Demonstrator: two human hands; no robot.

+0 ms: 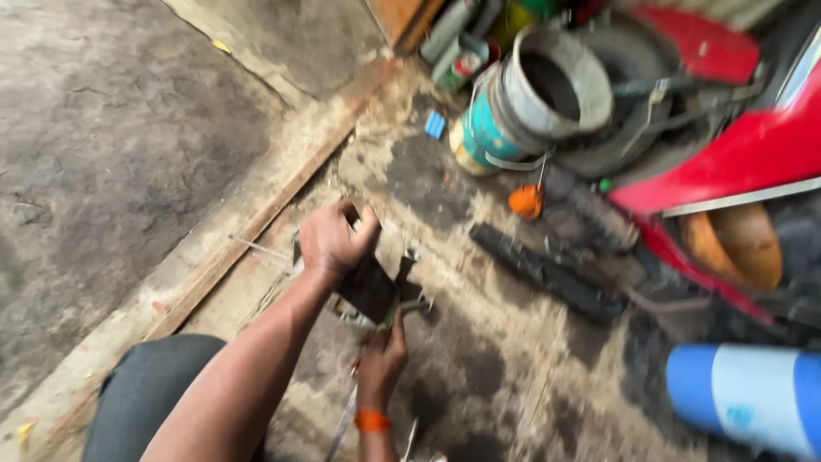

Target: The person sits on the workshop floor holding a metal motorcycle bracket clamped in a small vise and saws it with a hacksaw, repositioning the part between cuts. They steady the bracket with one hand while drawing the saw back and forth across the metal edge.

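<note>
Fingers of your left hand (332, 241) curl tight over the top edge of a dark metal part (369, 287); your right hand (382, 355), orange band at the wrist, closes on a thin tool (410, 301) set against the part's lower side. Part sits on the stained concrete floor (479, 376), just in front of your knee (145, 389). Flat, blackened, greasy-looking; blur hides detail. Risk, as I judge it: the tool slips off the oily surface toward your left fingers. Nearby: black rubber strip (547, 274), orange cap (525, 202), old paint bucket (492, 128), blue-and-white cylinder (744, 398).
</note>
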